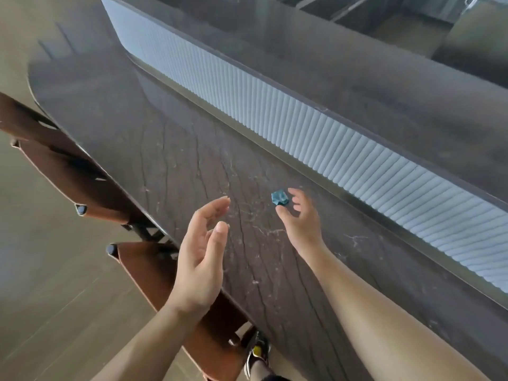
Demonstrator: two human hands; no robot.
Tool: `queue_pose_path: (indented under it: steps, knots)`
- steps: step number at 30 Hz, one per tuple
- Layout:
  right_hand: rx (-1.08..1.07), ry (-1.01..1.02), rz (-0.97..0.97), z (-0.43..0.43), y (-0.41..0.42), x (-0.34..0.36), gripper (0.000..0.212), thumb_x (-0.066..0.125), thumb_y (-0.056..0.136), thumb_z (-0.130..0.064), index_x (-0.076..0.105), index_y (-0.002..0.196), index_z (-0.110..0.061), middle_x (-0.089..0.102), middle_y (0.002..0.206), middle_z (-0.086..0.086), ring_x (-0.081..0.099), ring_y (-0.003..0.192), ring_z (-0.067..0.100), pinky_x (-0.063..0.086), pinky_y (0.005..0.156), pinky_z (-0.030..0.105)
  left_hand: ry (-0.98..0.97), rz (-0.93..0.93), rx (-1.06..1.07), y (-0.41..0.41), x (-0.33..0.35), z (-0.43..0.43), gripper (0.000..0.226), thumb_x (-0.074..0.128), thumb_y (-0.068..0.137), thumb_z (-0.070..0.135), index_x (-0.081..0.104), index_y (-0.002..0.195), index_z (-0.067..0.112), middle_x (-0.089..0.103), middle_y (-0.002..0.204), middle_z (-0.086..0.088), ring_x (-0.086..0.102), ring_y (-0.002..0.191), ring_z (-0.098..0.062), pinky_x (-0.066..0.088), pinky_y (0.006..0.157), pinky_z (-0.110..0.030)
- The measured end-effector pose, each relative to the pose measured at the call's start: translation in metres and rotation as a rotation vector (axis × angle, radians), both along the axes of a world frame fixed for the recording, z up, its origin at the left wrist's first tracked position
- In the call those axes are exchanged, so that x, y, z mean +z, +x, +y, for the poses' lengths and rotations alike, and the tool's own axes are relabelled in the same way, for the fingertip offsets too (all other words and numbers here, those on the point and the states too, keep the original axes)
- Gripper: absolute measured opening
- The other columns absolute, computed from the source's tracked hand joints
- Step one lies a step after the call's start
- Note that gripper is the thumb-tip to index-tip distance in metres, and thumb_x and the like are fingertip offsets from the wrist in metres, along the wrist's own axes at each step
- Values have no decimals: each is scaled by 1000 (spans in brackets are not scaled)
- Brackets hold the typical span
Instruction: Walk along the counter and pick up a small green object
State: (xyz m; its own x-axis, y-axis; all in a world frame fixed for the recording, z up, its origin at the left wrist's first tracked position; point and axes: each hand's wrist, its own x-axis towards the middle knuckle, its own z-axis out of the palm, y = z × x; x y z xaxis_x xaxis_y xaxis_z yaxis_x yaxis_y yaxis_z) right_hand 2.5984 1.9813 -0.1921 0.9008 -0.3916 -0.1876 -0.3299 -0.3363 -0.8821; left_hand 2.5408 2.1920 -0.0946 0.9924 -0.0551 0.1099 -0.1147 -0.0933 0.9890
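- Both forearms come in from the bottom edge, closest to the lens, reaching over a dark stone table (170, 149) with pale veins.
- Right hand (301, 218) has a small crumpled blue-green wad (279, 198), looks like paper or foil, right at its fingertips. Thumb sits under it and the fingers curl over beside it, so it reads as a light pinch, though how much finger is actually on it is hard to tell.
- Left hand (202, 257) holds nothing. Fingers are straight and relaxed, palm turned toward the wad, hovering well to the left of the pinch, above the near table edge.
- Whether the wad is lifted or still touching the tabletop can't be told from this angle.
- Biggest risk, probably: that pinch is only fingertip-deep on a springy, uneven little lump. A loose squeeze and it could pop out and skitter across the slick stone.
- Away from the pinch, past the fingertips, there's a narrow channel at the foot of a ribbed white panel (343, 149). If the wad gets flicked that way it could lodge in there.
- Toward the person, behind the left hand, the table edge drops off over brown leather chairs (90, 185) and the floor (55, 298), so a fumble in that direction would likely mean a trip under the table.
- A shoe (257, 353) shows below the edge, just beside the chair.
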Motion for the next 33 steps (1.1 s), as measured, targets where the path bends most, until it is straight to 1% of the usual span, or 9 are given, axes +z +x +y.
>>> queue_pose_path:
  steps: [2, 5, 7, 12, 16, 20, 24, 29, 33]
  knots:
    - [28, -101, 98, -14, 31, -26, 51, 68, 96, -38, 51, 143, -32, 48, 129, -4, 53, 122, 17, 48, 103, 36, 6, 28, 10, 20, -12, -15, 48, 46, 100, 49, 59, 138, 23, 64, 140, 13, 55, 140, -15, 46, 115, -56]
    - [80, -233, 167, -26, 68, -59, 57, 69, 94, -36, 50, 147, -25, 50, 137, 7, 53, 125, 24, 45, 97, 30, 17, 59, 33, 46, -28, -34, 45, 46, 100, 47, 59, 137, 25, 65, 140, 12, 55, 140, -18, 47, 113, -57]
    - [120, -283, 194, -32, 88, -76, 60, 70, 94, -36, 49, 149, -24, 49, 140, 9, 52, 127, 26, 43, 96, 30, 22, 69, 52, 64, -40, -43, 44, 46, 100, 46, 59, 137, 25, 65, 140, 10, 55, 140, -20, 47, 112, -59]
    - [227, -398, 217, -45, 117, -115, 66, 72, 94, -38, 45, 151, -24, 49, 139, 14, 54, 123, 29, 55, 100, 42, 30, 102, 90, 103, -66, -59, 45, 48, 100, 46, 59, 137, 24, 65, 139, 11, 57, 137, -18, 46, 112, -62]
    - [333, -468, 263, -49, 132, -135, 68, 71, 94, -42, 42, 154, -29, 46, 142, 14, 50, 127, 31, 54, 101, 46, 31, 115, 111, 129, -80, -68, 44, 48, 99, 45, 59, 136, 24, 65, 138, 8, 58, 136, -18, 46, 113, -60]
    - [423, -610, 286, -46, 132, -144, 62, 69, 97, -41, 43, 152, -28, 50, 137, 11, 51, 123, 31, 53, 94, 44, 48, 119, 103, 146, -89, -76, 36, 47, 102, 40, 58, 134, 28, 65, 136, 12, 59, 134, -15, 47, 113, -59]
    - [436, -750, 289, -40, 124, -147, 47, 66, 99, -31, 50, 142, -23, 51, 125, 11, 51, 114, 32, 52, 80, 41, 54, 118, 91, 149, -91, -83, 36, 47, 101, 42, 58, 133, 32, 65, 137, 10, 59, 134, -15, 48, 112, -59]
    - [363, -694, 290, -37, 110, -145, 35, 69, 95, -19, 53, 125, -13, 52, 118, 15, 55, 105, 35, 54, 78, 43, 64, 108, 74, 139, -86, -81, 38, 47, 101, 44, 58, 134, 30, 65, 137, 9, 60, 133, -16, 49, 111, -59]
    - [238, -414, 249, -39, 93, -135, 24, 66, 95, -7, 57, 117, -9, 49, 115, 16, 60, 85, 35, 52, 73, 40, 44, 104, 44, 126, -77, -75, 33, 47, 104, 40, 58, 134, 33, 65, 138, 7, 59, 135, -18, 48, 112, -59]
